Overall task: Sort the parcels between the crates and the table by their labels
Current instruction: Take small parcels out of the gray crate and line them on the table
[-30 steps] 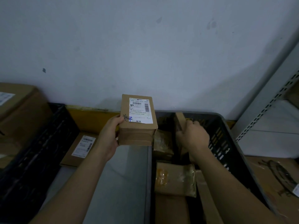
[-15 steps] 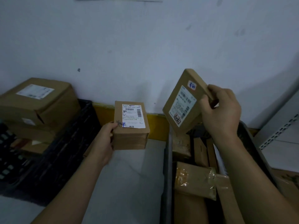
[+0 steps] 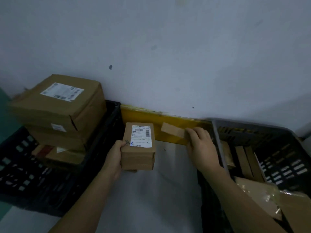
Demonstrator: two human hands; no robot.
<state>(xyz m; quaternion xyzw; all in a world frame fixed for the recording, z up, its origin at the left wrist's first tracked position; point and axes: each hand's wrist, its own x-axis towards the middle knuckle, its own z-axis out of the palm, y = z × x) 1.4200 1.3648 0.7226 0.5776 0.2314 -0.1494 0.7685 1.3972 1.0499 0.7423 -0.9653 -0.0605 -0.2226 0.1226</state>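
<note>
My left hand (image 3: 115, 155) grips a small brown parcel (image 3: 138, 157) by its left side, white label facing up, low over the pale table (image 3: 151, 199). My right hand (image 3: 200, 145) holds a flat brown parcel (image 3: 173, 130) by its right end, in front of the yellow strip at the table's back edge. To the right stands a grey crate (image 3: 218, 142) with several upright flat parcels (image 3: 242, 158) and bagged ones. On the left, a black crate (image 3: 50, 190) holds stacked large boxes (image 3: 58, 105).
A grey wall rises right behind the table. A yellow strip (image 3: 139, 115) runs along its base. More brown parcels with plastic wrap (image 3: 262, 197) lie in the near part of the grey crate. A narrow gap of table separates the two crates.
My right hand has brought the flat parcel down from in front of the wall to the table's back edge. The view has swung left. My left hand still holds the small parcel.
</note>
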